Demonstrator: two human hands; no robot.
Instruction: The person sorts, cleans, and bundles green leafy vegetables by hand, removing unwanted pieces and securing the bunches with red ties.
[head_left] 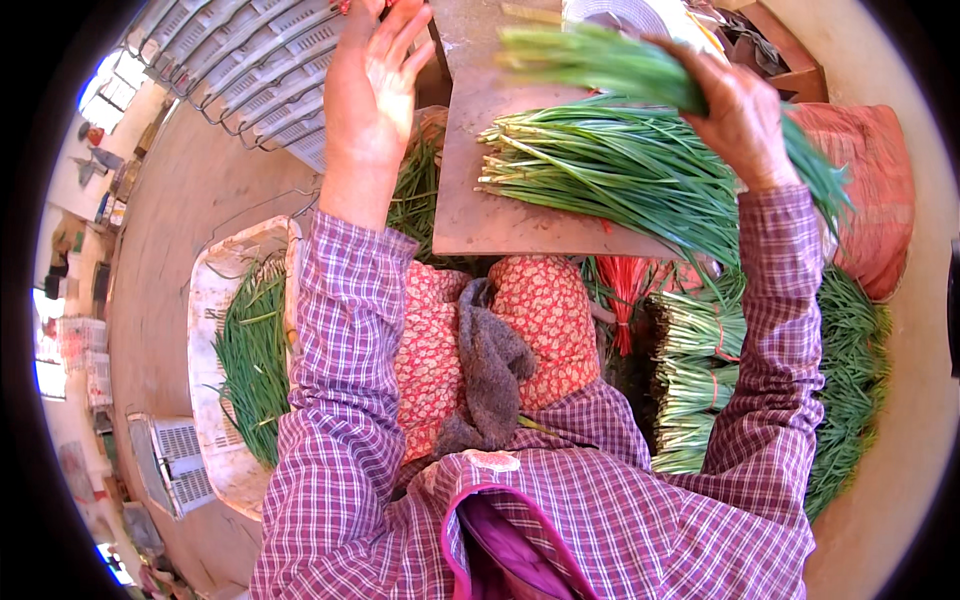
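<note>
My right hand is closed around a bunch of garlic chives, lifted over the tabletop and smeared by motion; its pale ends point left. Beneath it, a pile of garlic chives lies on the brown board table. Up by the top edge, my left hand has its palm showing and fingers stretched apart. Bits of red show beside its uppermost fingertips, partly cut off by the frame; whether the fingers touch them is unclear.
Left of my knees stands a whitish plastic basket of loose chives. Tied chive bundles are stacked at the lower right, near red ties hanging under the table. A red sack is at right; stacked grey crates rise upper left.
</note>
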